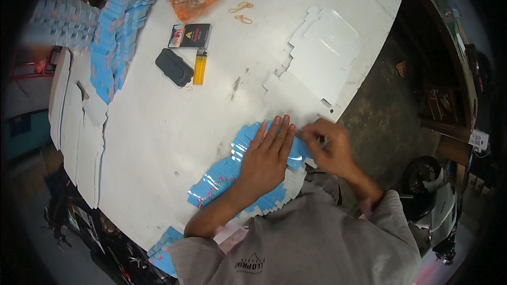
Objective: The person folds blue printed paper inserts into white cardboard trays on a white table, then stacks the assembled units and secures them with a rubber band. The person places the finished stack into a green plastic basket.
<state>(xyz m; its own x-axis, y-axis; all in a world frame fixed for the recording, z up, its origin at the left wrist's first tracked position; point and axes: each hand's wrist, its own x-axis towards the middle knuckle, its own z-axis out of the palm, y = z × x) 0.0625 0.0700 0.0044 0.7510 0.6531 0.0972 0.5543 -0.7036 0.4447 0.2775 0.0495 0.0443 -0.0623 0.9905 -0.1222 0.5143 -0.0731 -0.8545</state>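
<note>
A flat left hand [264, 166] rests on overlapping blue cards [215, 180], low on the white counter [145, 148].
The cards lie toward 6 o'clock of the view; the left grip is open, palm down, fingers stretched toward 12. At about 3 o'clock from it, the right hand [332, 148] bends its fingers beside the cards' right end; whether that grip pinches anything, one cannot tell. From the left hand, white sheets [330, 47] lie at 1 o'clock, a yellow lighter [199, 69], a dark flat box [196, 36] and an orange packet [194, 0] toward 11, and a long blue row [119, 31] between 10 and 11.
</note>
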